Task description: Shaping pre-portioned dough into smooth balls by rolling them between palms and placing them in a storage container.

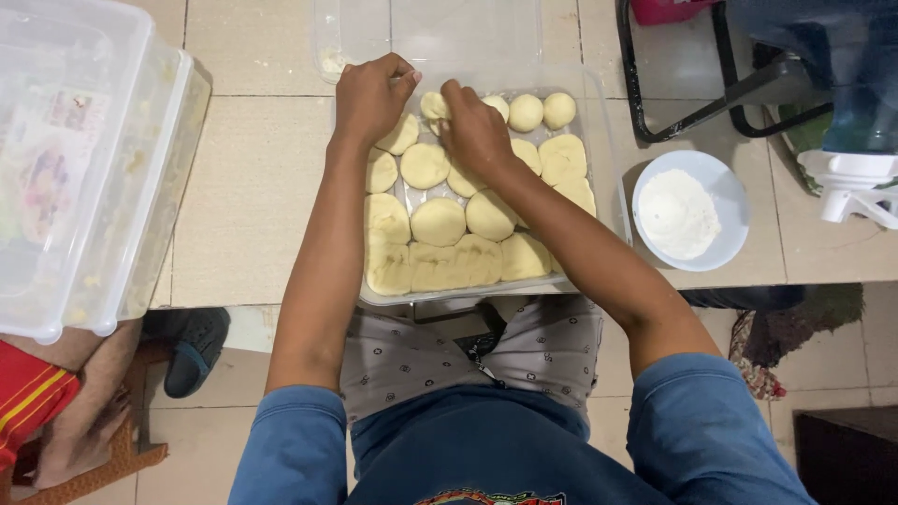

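Beneath both hands, a tiled surface (pixel 253 187) of pale square slabs carries a clear plastic tray (pixel 599 168) filled with dough pieces (pixel 438 222). To the left of the hands stand stacked clear plastic containers (pixel 84 168); to the right sits a light blue bowl of white flour (pixel 690 211), with a black metal frame (pixel 692 103) beyond it. Beyond the fingertips lies a clear lid (pixel 449 33). The dough pieces are pale yellow, smooth, flattened rounds and squarish pads, packed touching one another in rows; smaller balls lie at the tray's far right corner. The left hand (pixel 369 98) is curled, knuckles up, over the tray's far left corner, fingertips bent down on a dough piece. The right hand (pixel 475 131) is closed, pinching a small dough ball (pixel 433 105) at the far row. Both forearms extend straight from blue sleeves (pixel 299 440).
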